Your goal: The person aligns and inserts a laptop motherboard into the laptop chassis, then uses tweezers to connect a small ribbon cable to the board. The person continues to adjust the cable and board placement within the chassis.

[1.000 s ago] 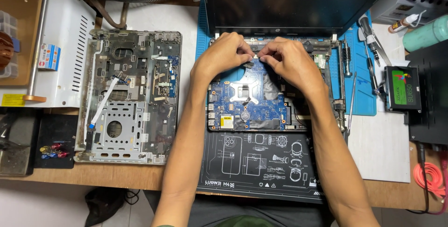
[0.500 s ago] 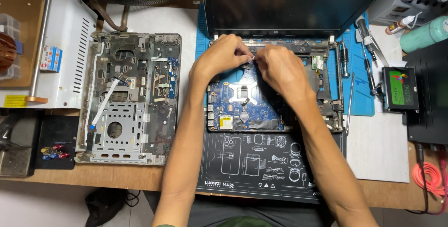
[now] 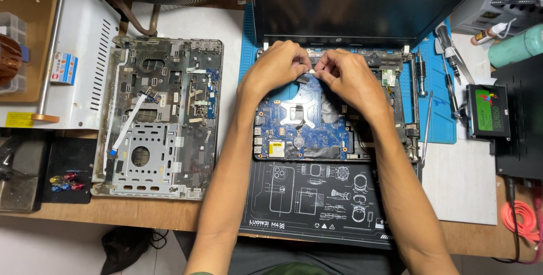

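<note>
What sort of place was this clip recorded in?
Most likely an electronics repair bench. An opened laptop with its blue motherboard bare lies on a black work mat, a removed laptop cover sits beside it, and screwdrivers lie on a blue mat.

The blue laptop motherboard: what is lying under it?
The blue laptop motherboard sits in the open laptop base, on a black printed work mat. Beneath the board itself is hidden.
</note>
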